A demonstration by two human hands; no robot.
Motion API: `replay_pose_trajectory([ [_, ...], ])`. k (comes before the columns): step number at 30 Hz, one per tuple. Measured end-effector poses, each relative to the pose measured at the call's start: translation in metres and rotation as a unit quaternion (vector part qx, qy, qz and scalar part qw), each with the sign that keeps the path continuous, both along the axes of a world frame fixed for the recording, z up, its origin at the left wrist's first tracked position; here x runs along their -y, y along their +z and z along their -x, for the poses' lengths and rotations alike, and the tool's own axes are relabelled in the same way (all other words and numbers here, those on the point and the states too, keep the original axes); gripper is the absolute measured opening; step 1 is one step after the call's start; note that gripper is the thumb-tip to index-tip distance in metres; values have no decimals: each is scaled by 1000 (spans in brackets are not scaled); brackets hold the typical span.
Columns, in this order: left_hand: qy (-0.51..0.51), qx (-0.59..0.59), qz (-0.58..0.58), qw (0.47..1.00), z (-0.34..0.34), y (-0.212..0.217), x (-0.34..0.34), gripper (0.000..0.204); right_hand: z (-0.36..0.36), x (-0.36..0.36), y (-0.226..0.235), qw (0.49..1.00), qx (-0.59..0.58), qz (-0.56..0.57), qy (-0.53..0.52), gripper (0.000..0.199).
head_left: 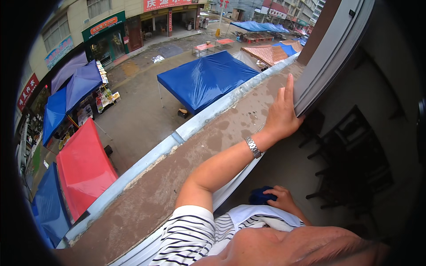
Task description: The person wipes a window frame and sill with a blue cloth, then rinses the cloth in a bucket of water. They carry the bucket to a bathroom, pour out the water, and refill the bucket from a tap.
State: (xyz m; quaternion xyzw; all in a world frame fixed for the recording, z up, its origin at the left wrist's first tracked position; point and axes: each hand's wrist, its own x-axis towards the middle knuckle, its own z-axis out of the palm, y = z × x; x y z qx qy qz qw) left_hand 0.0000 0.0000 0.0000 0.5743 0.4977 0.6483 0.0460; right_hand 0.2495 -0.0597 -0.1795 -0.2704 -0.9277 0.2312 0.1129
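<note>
My left hand (284, 113), with a silver metal-band watch (253, 147) on its wrist, reaches over the outside ledge. It is closed on the edge of a grey window sash (326, 55), one finger stretched up along the frame and the other fingers partly hidden. Lower down, inside the room, my right hand (283, 198) grips a bunched dark blue cloth (261, 195). A white-and-black striped sleeve (188, 232) covers my left upper arm.
A damp brown ledge (213, 153) with a pale raised edge (195, 124) runs outside the window. Far below lies a street with blue canopies (208, 80) and a red one (84, 164). Dark wooden chairs (355, 128) stand in the dim room at right.
</note>
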Motion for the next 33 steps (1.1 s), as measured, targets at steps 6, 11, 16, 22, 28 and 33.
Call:
replay_pose_trajectory([
  [6,11,3,8,1000,0,7,-2,106,17,10,-1,998,-20,-40,51,33],
  [11,42,8,0,999,-7,6,0,91,0,26,-13,997,-31,-15,74,34],
  [16,83,-29,-39,995,5,-4,32,86,4,52,-27,995,-68,-2,67,36],
  [22,117,-34,-69,990,-4,-7,47,86,-1,55,-33,994,-104,2,45,38],
  [28,106,-27,-60,992,-3,-12,79,86,10,71,-37,990,-105,61,78,41],
  [33,113,-25,-50,992,2,-7,116,86,13,61,-53,982,-113,80,129,40],
])
